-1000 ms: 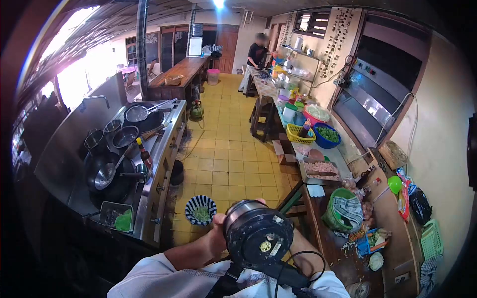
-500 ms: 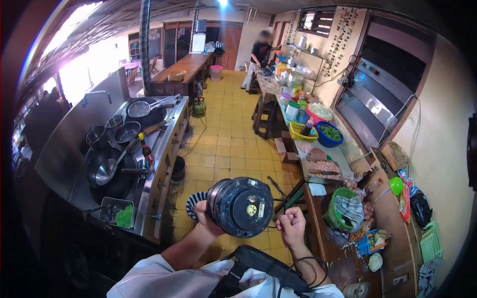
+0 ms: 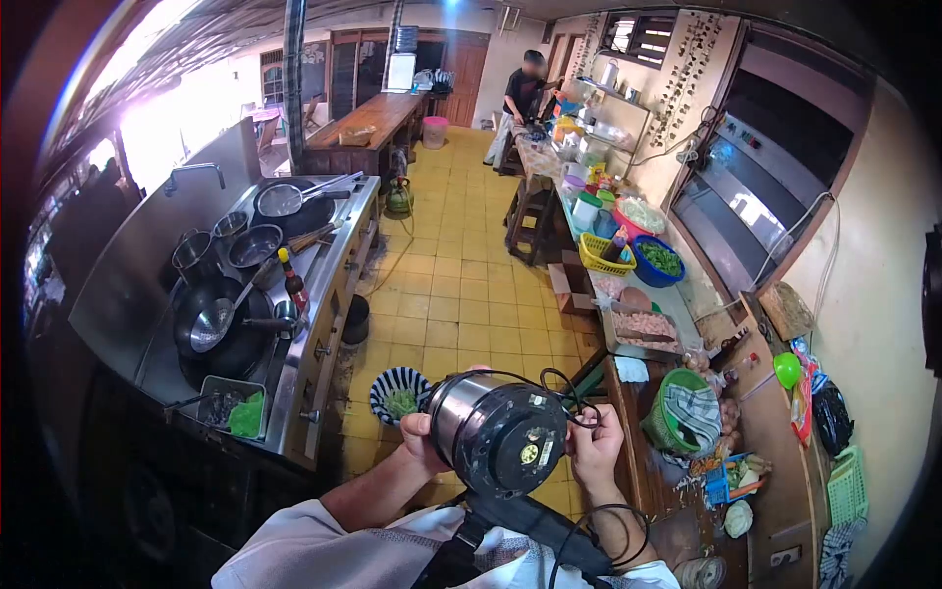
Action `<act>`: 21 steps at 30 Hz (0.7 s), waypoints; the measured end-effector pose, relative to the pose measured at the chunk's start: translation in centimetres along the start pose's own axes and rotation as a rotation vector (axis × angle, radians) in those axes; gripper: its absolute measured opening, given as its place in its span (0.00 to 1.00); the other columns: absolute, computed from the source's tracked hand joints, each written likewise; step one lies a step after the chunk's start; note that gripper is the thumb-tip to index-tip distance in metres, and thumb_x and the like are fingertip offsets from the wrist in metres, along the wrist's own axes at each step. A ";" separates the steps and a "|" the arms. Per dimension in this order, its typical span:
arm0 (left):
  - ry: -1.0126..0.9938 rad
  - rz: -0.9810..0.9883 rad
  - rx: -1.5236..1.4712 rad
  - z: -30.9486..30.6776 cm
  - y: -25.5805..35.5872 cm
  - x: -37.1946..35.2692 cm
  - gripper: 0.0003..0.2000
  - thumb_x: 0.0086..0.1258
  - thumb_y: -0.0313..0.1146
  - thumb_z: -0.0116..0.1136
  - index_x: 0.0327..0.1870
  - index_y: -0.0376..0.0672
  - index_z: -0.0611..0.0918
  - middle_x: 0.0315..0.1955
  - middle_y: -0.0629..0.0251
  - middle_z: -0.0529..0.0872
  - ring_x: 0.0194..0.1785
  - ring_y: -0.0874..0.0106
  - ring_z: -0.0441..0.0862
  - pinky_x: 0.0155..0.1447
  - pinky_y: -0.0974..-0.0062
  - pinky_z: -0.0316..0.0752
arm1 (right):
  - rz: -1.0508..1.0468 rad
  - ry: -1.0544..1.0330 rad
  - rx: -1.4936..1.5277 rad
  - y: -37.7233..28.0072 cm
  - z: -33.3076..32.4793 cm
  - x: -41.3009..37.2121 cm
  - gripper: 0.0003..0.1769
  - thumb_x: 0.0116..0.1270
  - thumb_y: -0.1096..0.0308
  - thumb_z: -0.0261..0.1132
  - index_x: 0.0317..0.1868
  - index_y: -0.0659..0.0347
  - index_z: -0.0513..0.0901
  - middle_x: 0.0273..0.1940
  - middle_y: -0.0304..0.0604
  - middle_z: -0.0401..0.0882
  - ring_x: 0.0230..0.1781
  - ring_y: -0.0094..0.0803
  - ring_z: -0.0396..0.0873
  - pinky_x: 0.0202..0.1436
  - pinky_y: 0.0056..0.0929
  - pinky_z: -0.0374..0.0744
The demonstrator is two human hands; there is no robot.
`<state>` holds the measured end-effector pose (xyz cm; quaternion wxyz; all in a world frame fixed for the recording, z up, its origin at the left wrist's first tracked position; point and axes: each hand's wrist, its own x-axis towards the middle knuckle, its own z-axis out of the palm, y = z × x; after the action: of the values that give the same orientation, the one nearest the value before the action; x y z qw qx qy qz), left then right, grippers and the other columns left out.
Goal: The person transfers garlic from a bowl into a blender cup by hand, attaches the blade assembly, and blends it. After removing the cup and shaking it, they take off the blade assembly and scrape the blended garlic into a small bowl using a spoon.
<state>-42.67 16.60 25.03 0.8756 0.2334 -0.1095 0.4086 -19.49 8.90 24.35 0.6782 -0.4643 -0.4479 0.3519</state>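
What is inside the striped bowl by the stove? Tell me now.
In the striped bowl lie green leafy bits. The left hand and the black motor unit it holds cover the bowl's near right edge, so what lies there cannot be seen.

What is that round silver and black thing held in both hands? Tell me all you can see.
It is a drum-shaped appliance base, shiny metal around the side and black underneath, with a small label there. It is tilted, with the underside toward the camera. The left hand grips its side. The right hand holds its looped black cord against it.
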 end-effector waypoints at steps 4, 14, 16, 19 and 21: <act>0.006 -0.009 0.000 -0.1 0.0 -0.1 0.50 0.44 0.46 0.73 0.72 0.39 0.62 0.63 0.42 0.74 0.62 0.49 0.77 0.65 0.49 0.75 | 0.004 0.006 -0.009 -0.1 0.1 0.0 0.08 0.75 0.67 0.61 0.40 0.57 0.69 0.25 0.33 0.73 0.21 0.17 0.71 0.20 0.18 0.70; 0.009 0.006 -0.018 0.2 -0.2 0.1 0.51 0.45 0.46 0.72 0.73 0.37 0.60 0.62 0.42 0.74 0.63 0.49 0.77 0.66 0.49 0.74 | -0.044 -0.042 -0.068 0.1 -0.3 -0.1 0.08 0.74 0.67 0.61 0.42 0.61 0.70 0.25 0.34 0.75 0.19 0.17 0.70 0.21 0.18 0.70; 0.007 0.008 -0.022 0.1 -0.2 0.1 0.51 0.45 0.46 0.72 0.73 0.37 0.60 0.62 0.42 0.74 0.63 0.49 0.77 0.66 0.49 0.74 | -0.041 -0.056 -0.054 0.1 -0.4 -0.1 0.08 0.75 0.67 0.60 0.43 0.61 0.70 0.25 0.35 0.75 0.19 0.17 0.70 0.22 0.18 0.70; 0.005 0.005 -0.023 -0.1 -0.1 0.2 0.51 0.45 0.46 0.72 0.73 0.38 0.60 0.62 0.42 0.74 0.63 0.49 0.77 0.66 0.49 0.74 | -0.044 -0.060 -0.059 0.1 -0.3 -0.1 0.06 0.75 0.69 0.59 0.43 0.61 0.70 0.25 0.36 0.75 0.20 0.18 0.71 0.23 0.18 0.71; 0.004 0.011 -0.045 -0.3 -0.2 0.1 0.50 0.46 0.46 0.71 0.73 0.37 0.60 0.62 0.42 0.74 0.63 0.50 0.77 0.66 0.49 0.74 | -0.042 -0.067 -0.021 0.3 -0.3 0.0 0.05 0.76 0.70 0.58 0.43 0.61 0.70 0.25 0.37 0.75 0.20 0.19 0.71 0.23 0.18 0.71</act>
<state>-42.42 16.71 24.78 0.8785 0.2121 -0.1181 0.4114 -19.19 8.88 24.02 0.6650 -0.4499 -0.4836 0.3484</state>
